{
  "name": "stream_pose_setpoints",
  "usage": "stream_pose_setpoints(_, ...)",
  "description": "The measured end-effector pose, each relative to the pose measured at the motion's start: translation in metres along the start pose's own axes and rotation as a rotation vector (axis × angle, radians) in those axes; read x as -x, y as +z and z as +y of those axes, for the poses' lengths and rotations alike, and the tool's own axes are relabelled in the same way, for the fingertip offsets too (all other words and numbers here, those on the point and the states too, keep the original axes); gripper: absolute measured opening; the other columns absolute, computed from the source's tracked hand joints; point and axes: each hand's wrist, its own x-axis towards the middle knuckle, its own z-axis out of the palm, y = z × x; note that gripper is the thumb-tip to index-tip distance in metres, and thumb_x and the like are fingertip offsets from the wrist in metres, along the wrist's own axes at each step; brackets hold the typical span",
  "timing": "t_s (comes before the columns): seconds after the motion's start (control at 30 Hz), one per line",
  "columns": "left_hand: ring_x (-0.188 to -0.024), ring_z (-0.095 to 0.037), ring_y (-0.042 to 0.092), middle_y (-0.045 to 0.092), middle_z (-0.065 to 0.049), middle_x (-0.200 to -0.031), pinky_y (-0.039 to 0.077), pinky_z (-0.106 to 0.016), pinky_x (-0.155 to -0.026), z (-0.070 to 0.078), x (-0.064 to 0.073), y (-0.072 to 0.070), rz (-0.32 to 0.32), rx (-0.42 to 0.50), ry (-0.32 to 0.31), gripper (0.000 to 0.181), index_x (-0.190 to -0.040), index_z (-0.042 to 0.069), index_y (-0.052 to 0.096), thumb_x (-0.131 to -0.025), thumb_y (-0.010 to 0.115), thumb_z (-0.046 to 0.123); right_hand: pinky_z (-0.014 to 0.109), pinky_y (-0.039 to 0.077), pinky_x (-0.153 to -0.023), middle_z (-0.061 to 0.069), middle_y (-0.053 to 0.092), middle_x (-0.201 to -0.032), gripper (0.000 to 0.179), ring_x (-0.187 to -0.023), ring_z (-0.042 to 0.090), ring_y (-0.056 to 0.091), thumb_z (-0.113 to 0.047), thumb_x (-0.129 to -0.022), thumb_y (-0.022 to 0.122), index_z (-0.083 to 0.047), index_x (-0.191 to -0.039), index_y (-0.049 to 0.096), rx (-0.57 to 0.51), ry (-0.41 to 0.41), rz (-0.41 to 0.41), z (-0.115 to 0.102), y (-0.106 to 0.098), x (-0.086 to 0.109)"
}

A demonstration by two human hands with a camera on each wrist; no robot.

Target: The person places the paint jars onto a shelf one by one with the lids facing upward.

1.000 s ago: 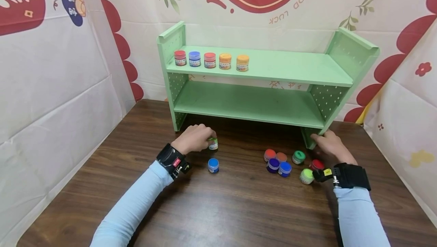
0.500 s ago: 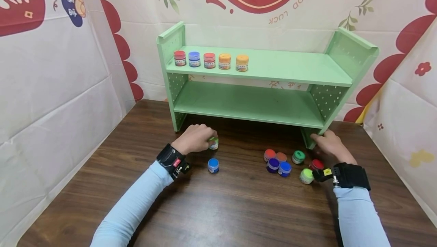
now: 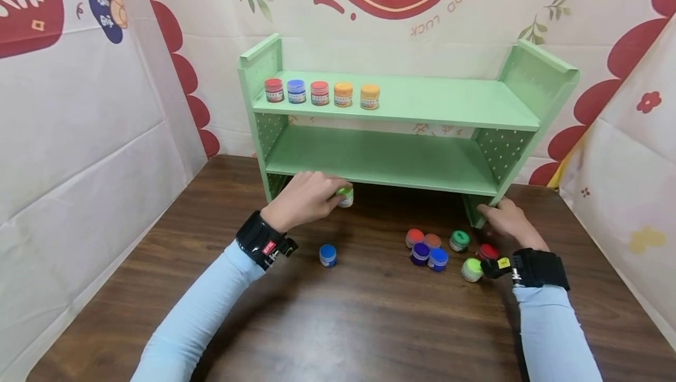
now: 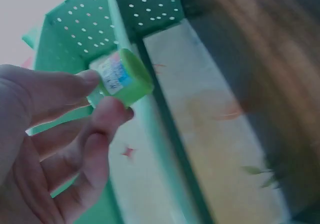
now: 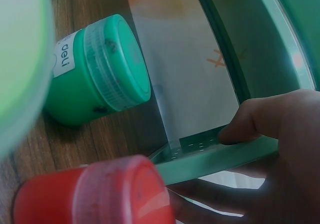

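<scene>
My left hand (image 3: 307,199) pinches a small light-green paint jar (image 3: 345,196) between thumb and fingertips, raised off the table in front of the lower shelf. The left wrist view shows that jar (image 4: 122,77) tilted, its label partly visible. With thumb and fingers on either side, my right hand (image 3: 511,222) grips the right leg of the green two-tier shelf (image 3: 385,185). Close to the right hand are a dark-green jar (image 5: 107,69) and a red jar (image 5: 95,194). A blue jar (image 3: 328,255) stands on the table below my left hand.
Several jars in red, blue and yellow-orange (image 3: 343,94) line the upper shelf's left half. Another light-green jar (image 3: 472,270) stands near my right wrist. Left of it is a cluster with a purple jar (image 3: 420,254). Printed cloth (image 3: 105,135) borders the brown table (image 3: 317,323).
My left hand has lifted the light-green jar from the table and moved it up and slightly right toward the shelf. The right hand keeps its grip on the shelf leg.
</scene>
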Motion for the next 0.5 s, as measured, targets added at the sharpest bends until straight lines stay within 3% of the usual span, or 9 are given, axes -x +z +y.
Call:
stream_pose_setpoints(0.13,-0.066,-0.008,0.061,0.078,-0.003,-0.115,0.041,-0.022,-0.049,0.011,-0.021,-0.029,0.051,-0.007,0.079,0.028,-0.130,0.013,0.071,-0.103,0.063,0.019,0.032,0.051,-0.070,0.030,0.061,-0.107,0.049,-0.077,0.023,0.066,-0.031,-0.108,0.038,0.012,-0.131,0.042,0.009,0.003,0.014,-0.001,-0.002,0.002)
stream_pose_setpoints(0.3,-0.063,-0.010,0.058,0.076,-0.004,-0.121,0.036,-0.023,-0.049,0.022,-0.047,-0.065,0.134,-0.087,0.187,0.031,-0.133,0.011,0.069,-0.106,0.057,0.021,0.032,0.050,-0.072,0.030,0.061,-0.110,0.047,-0.083,0.028,0.066,-0.032,-0.108,0.039,0.009,-0.130,0.044,-0.004,0.010,0.021,-0.004,0.001,0.004)
stream_pose_setpoints(0.5,-0.071,-0.016,0.062,0.074,-0.004,-0.127,0.037,-0.025,-0.052,0.031,-0.080,-0.096,0.151,-0.149,0.220,0.034,-0.138,0.011,0.065,-0.109,0.050,0.020,0.032,0.052,-0.071,0.030,0.061,-0.110,0.048,-0.083,0.028,0.066,-0.032,-0.108,0.039,0.009,-0.131,0.043,-0.016,0.015,0.014,-0.004,0.001,0.004)
